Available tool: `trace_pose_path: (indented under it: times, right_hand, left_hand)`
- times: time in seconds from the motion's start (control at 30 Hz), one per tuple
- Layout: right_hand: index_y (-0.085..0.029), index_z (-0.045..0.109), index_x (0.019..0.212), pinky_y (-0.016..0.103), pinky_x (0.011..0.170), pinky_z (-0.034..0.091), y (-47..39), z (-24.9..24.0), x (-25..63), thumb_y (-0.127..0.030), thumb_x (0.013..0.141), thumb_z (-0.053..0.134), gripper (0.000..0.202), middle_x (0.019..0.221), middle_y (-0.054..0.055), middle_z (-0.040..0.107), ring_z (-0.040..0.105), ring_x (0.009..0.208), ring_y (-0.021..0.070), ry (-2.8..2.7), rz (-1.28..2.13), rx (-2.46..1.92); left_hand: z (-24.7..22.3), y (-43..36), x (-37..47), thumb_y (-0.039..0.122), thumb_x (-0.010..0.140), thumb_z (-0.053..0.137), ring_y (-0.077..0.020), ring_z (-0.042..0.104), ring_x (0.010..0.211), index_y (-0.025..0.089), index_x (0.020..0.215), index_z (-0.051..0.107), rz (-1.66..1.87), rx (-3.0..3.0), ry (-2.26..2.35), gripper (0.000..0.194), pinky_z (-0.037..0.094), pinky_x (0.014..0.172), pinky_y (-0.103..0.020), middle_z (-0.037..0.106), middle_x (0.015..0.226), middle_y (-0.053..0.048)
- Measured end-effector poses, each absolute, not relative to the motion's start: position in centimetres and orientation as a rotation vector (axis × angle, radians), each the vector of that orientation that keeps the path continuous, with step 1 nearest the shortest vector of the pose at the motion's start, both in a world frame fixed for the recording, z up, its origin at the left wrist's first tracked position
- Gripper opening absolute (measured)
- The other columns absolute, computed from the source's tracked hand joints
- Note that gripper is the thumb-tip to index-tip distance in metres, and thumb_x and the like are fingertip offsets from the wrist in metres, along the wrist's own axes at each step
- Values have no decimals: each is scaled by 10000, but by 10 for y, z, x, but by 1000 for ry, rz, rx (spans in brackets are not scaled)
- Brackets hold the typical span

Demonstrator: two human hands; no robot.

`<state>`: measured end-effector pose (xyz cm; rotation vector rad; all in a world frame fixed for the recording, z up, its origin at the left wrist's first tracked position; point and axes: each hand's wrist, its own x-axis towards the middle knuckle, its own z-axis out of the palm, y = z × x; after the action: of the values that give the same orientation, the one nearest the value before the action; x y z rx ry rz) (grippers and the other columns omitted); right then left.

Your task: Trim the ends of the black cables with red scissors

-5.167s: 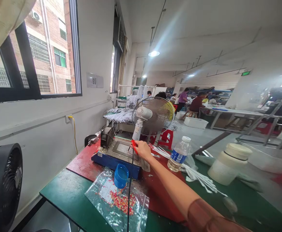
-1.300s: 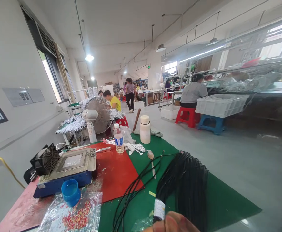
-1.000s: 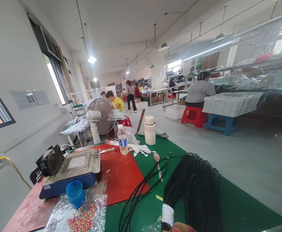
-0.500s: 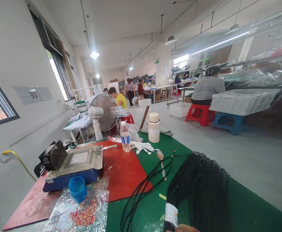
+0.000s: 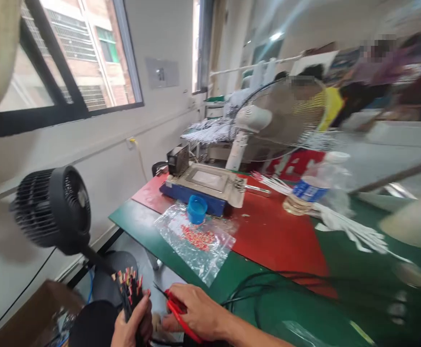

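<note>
At the bottom of the head view my left hand [image 5: 134, 323] is closed around a bundle of black cables [image 5: 128, 296]. Their upper ends show short red and pale yellowish wire tips. To its right, my right hand [image 5: 201, 308] grips red-handled scissors [image 5: 177, 312], whose dark point is directed up and left toward the bundle, a short gap away. Whether the blades are apart is hard to make out. On the green table [image 5: 210, 270] lies a clear plastic bag [image 5: 210, 262] with many small red and yellow bits on it, and a blue plastic cup [image 5: 197, 210] stands at its far edge.
Behind the cup sits a blue heating-plate-like device [image 5: 196, 195] on a red mat [image 5: 275, 241]. A black fan [image 5: 59, 207] stands at left above a cardboard box [image 5: 33, 308]. A bottle [image 5: 304, 193], white strips [image 5: 351, 226] and loose black cables [image 5: 254, 284] lie rightward. A person in yellow [image 5: 333, 106] sits beyond.
The view has swung left and down, blurring the right side. Earlier, only part of one hand showed near a white-wrapped black cable bundle; now both hands, cable ends and scissors are visible.
</note>
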<state>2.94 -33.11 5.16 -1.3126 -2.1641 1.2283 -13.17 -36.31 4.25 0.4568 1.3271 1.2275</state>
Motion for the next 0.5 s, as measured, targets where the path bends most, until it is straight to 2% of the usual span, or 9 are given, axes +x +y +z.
trace_pose_path:
  times: [0.1,0.3,0.5]
  right_hand:
    - [-186,409,623,223,501,189,-335,55,33,-605,779,475,451,592,-60,361,312,561,85,-2239,1248,-1320]
    - [-178,359,581,226,493,173,-337,52,31,-578,800,465,468,554,-65,302,286,541,75,-2252,1301,-1240]
    - [-171,359,543,238,490,151,-337,51,33,-552,817,459,479,538,-62,240,255,527,72,-2230,1287,-1259]
  left_hand:
    - [39,-362,-138,511,457,803,-10,246,333,117,696,567,1202,444,1262,518,170,360,-166,338,380,104]
    - [34,-364,-138,516,492,783,-23,269,335,80,825,563,1190,463,1303,591,194,371,-173,353,371,109]
    - [33,-364,-138,527,484,780,-12,232,349,125,701,540,1139,512,1312,516,151,387,-180,317,378,117]
